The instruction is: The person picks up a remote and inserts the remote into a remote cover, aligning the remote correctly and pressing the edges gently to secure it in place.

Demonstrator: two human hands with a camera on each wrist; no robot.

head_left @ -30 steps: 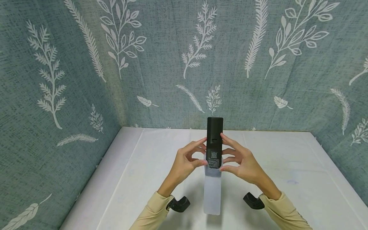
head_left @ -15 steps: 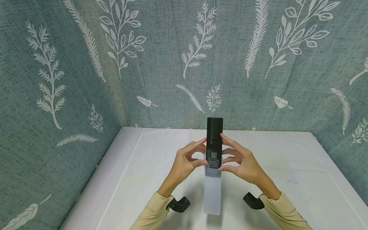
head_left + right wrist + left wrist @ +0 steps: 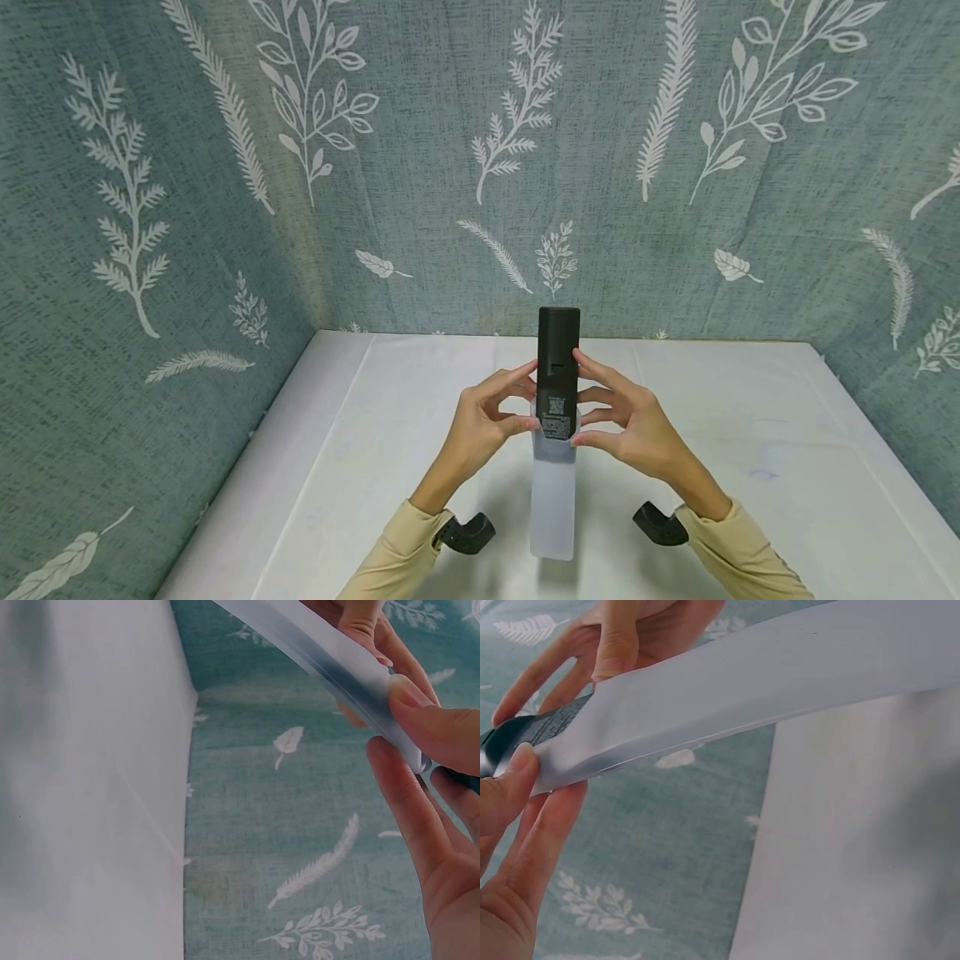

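Note:
A black remote control (image 3: 558, 337), its back with a printed label facing me, stands upright at the centre of the head view. Its lower end sits in the mouth of a translucent whitish sleeve (image 3: 552, 508), whose long lower part hangs flat below. My left hand (image 3: 480, 425) pinches the sleeve's mouth and the remote's left edge between thumb and fingers. Opposite it, my right hand (image 3: 633, 425) pinches the right side likewise. In the left wrist view the sleeve (image 3: 727, 690) stretches away from both hands. The right wrist view shows the right thumb (image 3: 420, 712) pressing the sleeve near its opening.
A white-covered table (image 3: 390, 467) lies under the hands. Blue-green fabric walls (image 3: 420, 167) with white leaf prints stand behind it and along the sides. Black wrist devices (image 3: 468, 533) stick out from both sleeve cuffs.
Both hands keep the same grip on the remote control and sleeve. Within the head view everything has shifted by only a few pixels.

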